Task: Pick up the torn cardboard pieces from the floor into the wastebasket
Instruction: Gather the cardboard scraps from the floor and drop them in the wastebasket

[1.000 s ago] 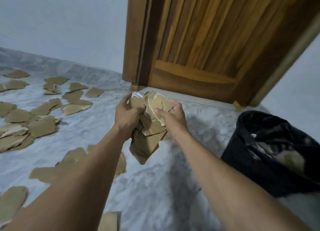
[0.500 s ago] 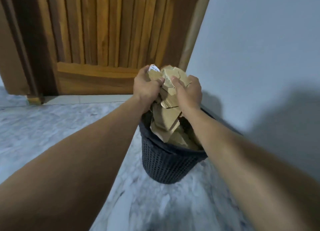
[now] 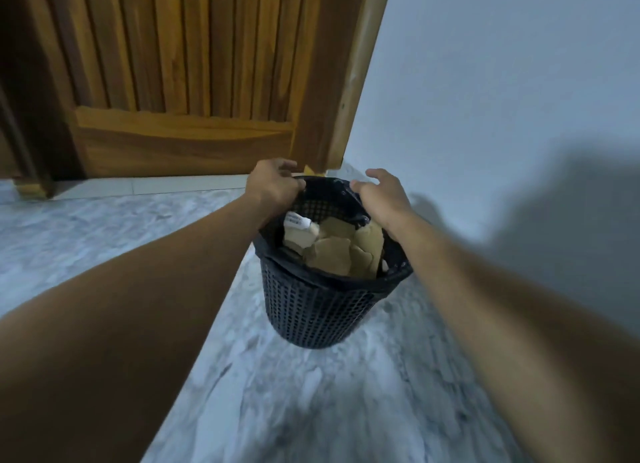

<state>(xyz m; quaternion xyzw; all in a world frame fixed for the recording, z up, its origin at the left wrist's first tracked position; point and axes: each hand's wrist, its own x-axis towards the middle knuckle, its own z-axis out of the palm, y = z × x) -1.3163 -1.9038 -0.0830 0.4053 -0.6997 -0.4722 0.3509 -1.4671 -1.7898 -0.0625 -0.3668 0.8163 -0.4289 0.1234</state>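
Head view: both hands hover over the black wastebasket [image 3: 322,310], left hand [image 3: 273,185] and right hand [image 3: 382,195], each grip wide and empty. Torn cardboard pieces [image 3: 332,251] lie inside it, near the wooden door [image 3: 180,81].

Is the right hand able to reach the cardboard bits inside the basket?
Probably yes. The right hand hovers open at the rim of the wastebasket, whose top is uncovered, and the cardboard pieces are piled just below it with nothing between.
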